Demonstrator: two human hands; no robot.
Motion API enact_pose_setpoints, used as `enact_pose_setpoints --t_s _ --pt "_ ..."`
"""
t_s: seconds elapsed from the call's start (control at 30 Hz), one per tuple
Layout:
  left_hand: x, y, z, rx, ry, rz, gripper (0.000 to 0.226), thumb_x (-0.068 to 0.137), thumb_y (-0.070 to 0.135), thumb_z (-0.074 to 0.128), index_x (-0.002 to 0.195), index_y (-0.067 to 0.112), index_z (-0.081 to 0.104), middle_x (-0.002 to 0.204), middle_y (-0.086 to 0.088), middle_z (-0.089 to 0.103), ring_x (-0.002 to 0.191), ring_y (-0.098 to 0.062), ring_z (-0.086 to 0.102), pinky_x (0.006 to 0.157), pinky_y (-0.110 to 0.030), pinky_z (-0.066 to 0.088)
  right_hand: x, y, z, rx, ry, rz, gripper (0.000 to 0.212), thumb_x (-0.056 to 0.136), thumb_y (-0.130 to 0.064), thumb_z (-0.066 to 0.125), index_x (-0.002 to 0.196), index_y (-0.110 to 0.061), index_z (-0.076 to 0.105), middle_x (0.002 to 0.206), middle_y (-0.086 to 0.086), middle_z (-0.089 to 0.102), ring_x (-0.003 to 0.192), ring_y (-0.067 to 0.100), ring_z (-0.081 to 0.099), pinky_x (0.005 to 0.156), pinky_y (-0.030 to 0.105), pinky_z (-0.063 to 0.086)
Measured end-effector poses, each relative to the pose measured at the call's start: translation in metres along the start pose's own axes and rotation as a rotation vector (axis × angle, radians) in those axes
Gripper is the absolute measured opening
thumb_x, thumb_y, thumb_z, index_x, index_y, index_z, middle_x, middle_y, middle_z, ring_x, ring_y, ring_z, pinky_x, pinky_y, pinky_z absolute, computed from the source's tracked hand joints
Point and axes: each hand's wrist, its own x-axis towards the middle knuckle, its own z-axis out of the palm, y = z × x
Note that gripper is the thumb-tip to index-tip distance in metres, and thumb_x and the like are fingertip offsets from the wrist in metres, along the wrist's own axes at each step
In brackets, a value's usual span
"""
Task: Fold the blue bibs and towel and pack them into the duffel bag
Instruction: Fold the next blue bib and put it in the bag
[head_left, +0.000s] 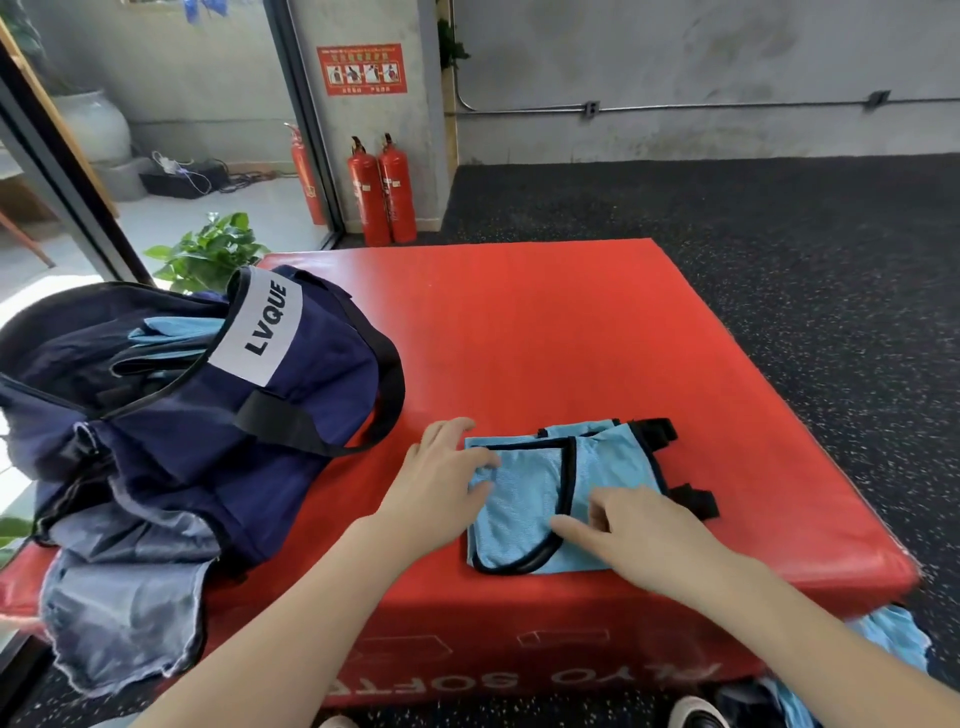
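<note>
The blue bib (530, 499) lies folded on the red foam box (597, 332), toward its near edge and to the right of the duffel bag (208, 415). It looks like thin mesh edged in black binding, so I'd judge it feather-light and floppy, apt to spring open unless pressed flat; the bound edges and the stacked layers near the fold seem the firmest places to take it, both sides at once. The left hand (447, 478) rests on the bib's left edge, its fingers bent and seeming to nip a bit of the cloth, though I can't tell how firm a hold that is. The right hand (628, 525) lies on the bib's near right part, fingers loosely spread and pressing, holding nothing. The bag sits unzipped at the box's left end with more light-blue cloth already showing inside; its white patch reads "LVQUE". On the box's front face, white lettering seen upside down seems to read "PLYO SOFT". More blue cloth (893, 644) lies on the floor by the box's near right corner
</note>
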Motion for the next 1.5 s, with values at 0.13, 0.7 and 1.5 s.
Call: enact_pose_setpoints --t_s 0.13,0.7,1.5 --pt "-0.002 -0.006 0.000 -0.015 -0.024 0.026 0.029 0.095 0.044 0.057 0.122 0.038 0.066 0.128 0.011 0.053 0.121 -0.014 0.049 0.100 -0.036 0.039 0.011 0.015 -0.002 -0.123 0.148 0.015 0.057 0.085 -0.083 0.032 0.083 -0.028 0.050 0.076 -0.007 0.059 0.072 0.013 0.058 0.062 0.032 0.040" --pt "-0.016 0.018 -0.002 -0.071 0.086 0.221 0.016 0.098 0.036 0.060 0.107 0.030 0.071 0.108 0.016 0.050 0.071 0.003 0.047 0.067 -0.021 0.041 0.030 0.034 0.017 -0.015 0.288 -0.381 0.050 0.088 -0.066 0.044 0.114 -0.030 0.067 0.119 -0.017 0.061 0.119 0.010 0.054 0.102 0.034 0.042" --pt "-0.018 0.014 0.027 0.069 0.191 0.229 0.033 0.090 0.053 0.052 0.097 0.028 0.073 0.090 0.013 0.064 0.087 -0.015 0.056 0.072 -0.030 0.048 0.049 0.026 0.017 0.059 0.241 -0.463 0.012 0.097 -0.041 0.062 0.099 -0.031 0.069 0.101 -0.019 0.064 0.104 0.003 0.053 0.093 0.026 0.032"
